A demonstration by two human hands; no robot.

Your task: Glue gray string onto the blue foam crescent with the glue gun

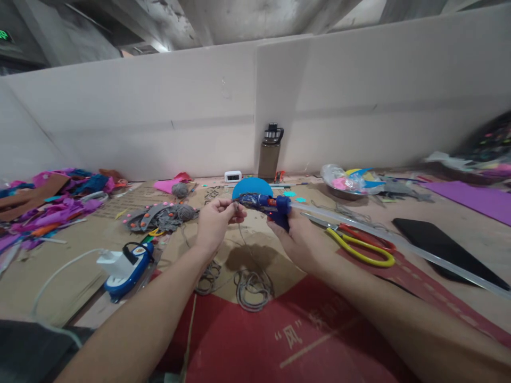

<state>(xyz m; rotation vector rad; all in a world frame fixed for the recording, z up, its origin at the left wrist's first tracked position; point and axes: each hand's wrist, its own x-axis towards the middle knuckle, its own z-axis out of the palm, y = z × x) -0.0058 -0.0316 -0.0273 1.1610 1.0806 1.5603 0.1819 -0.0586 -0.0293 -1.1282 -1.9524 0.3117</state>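
Note:
My right hand (297, 234) is wrapped round the handle of a blue glue gun (279, 207), and a long clear glue stick (359, 223) runs out of its back end to the right. The gun's nozzle points left, close to the fingertips of my left hand (221, 215). Those fingers are pinched on grey yarn (241, 234), which hangs down to a loose coil (253, 290) on the cardboard. Whatever else the pinch hides is too small to make out. Behind the gun shows a blue round piece (252, 187).
Scissors (363, 247) and a black tablet-like slab (447, 244) lie at right. A blue power strip (130, 274) with a white plug is at left, near grey felt with yarn (159, 217). A bottle (270, 154) stands behind, by the white partition (159, 117).

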